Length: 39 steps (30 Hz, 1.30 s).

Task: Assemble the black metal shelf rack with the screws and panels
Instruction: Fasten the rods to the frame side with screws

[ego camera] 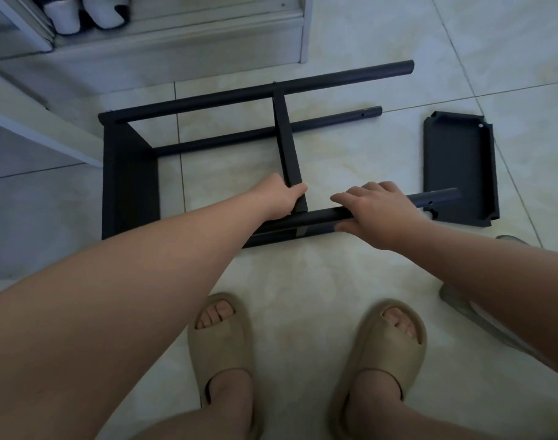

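The half-built black rack (130,173) lies on its side on the tiled floor (303,274), stretching left and away from my two hands. A loose panel (458,166) lies flat just right of my right hand (379,214), which wraps the near tube (436,198). My left hand (284,198), close beside it, grips the middle panel (287,138) at its near end.

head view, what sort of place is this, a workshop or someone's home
Most likely a home, perhaps an entryway: pale glossy floor tiles, white shoes stored on a low shelf at top left, and the person wears soft slides while building the rack.
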### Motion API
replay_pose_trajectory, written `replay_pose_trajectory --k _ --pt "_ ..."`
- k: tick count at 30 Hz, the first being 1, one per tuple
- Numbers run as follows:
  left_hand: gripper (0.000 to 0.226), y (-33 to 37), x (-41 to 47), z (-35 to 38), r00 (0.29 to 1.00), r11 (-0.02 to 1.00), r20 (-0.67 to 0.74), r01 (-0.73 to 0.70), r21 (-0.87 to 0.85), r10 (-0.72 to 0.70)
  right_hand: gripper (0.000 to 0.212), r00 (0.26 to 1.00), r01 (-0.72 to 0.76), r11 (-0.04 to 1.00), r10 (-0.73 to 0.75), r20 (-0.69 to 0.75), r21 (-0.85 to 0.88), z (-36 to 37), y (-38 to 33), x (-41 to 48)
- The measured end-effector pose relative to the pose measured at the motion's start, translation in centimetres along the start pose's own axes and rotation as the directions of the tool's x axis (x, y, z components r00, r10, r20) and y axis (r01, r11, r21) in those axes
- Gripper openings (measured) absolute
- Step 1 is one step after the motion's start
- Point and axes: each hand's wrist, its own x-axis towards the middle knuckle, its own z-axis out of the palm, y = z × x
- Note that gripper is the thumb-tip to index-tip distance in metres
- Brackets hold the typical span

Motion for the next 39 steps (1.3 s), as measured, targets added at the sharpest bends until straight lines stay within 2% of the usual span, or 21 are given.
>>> replay_pose_trajectory --k 2,4,6,11,16,19,23,27,30,32,34,39 --pt "0.058 0.7 -1.3 -0.3 0.992 0.981 -0.127 0.022 0.194 0.003 0.068 1.0 0.002 1.0 -0.002 -0.008 0.014 -0.7 1.0 -1.9" --pt "0.058 1.8 -2.7 -0.5 0.959 0.903 -0.241 -0.031 0.428 0.147 0.073 0.999 -0.026 0.999 0.027 -0.032 0.033 -1.3 2.4 -4.4" --pt "0.056 3.6 -4.2 -0.4 0.926 0.845 -0.236 -0.138 0.517 0.296 0.073 0.996 -0.079 0.996 0.081 -0.042 0.044 -1.3 3.8 -7.4" --pt "0.05 9.0 -8.0 3.0 0.883 0.715 0.002 -0.381 0.586 0.469 0.074 0.972 -0.235 0.971 0.235 -0.009 0.042 0.4 7.9 -15.4" --pt "0.042 13.6 -10.6 9.6 0.825 0.619 0.273 -0.554 0.557 0.494 0.07 0.916 -0.4 0.909 0.397 0.052 0.117 4.9 12.6 -22.5" --pt "0.047 15.2 -10.3 14.2 0.794 0.642 0.397 -0.607 0.469 0.461 0.066 0.882 -0.471 0.868 0.459 0.111 0.159 8.6 14.4 -24.6" --pt "0.049 15.5 -8.4 20.1 0.812 0.737 0.47 -0.545 0.399 0.345 0.059 0.857 -0.509 0.83 0.462 0.228 0.23 13.3 16.0 -24.7" --pt "0.048 14.8 -6.2 24.3 0.844 0.868 0.469 -0.416 0.27 0.258 0.051 0.845 -0.52 0.815 0.446 0.295 0.257 17.0 17.3 -22.9" --pt "0.032 14.1 -4.7 26.1 0.873 0.937 0.424 -0.323 0.131 0.241 0.049 0.83 -0.547 0.773 0.451 0.329 0.321 19.4 18.1 -21.1" --pt "0.02 13.7 -3.9 27.1 0.87 0.951 0.423 -0.305 0.057 0.253 0.051 0.817 -0.575 0.736 0.487 0.31 0.358 20.6 18.9 -19.8" --pt "0.018 13.6 -3.7 27.3 0.865 0.952 0.422 -0.306 0.009 0.273 0.052 0.793 -0.609 0.708 0.537 0.287 0.357 21.1 19.5 -18.8" --pt "0.018 13.0 -3.2 27.7 0.854 0.951 0.432 -0.308 -0.027 0.289 0.032 0.717 -0.696 0.639 0.642 0.271 0.326 22.4 20.6 -17.1"
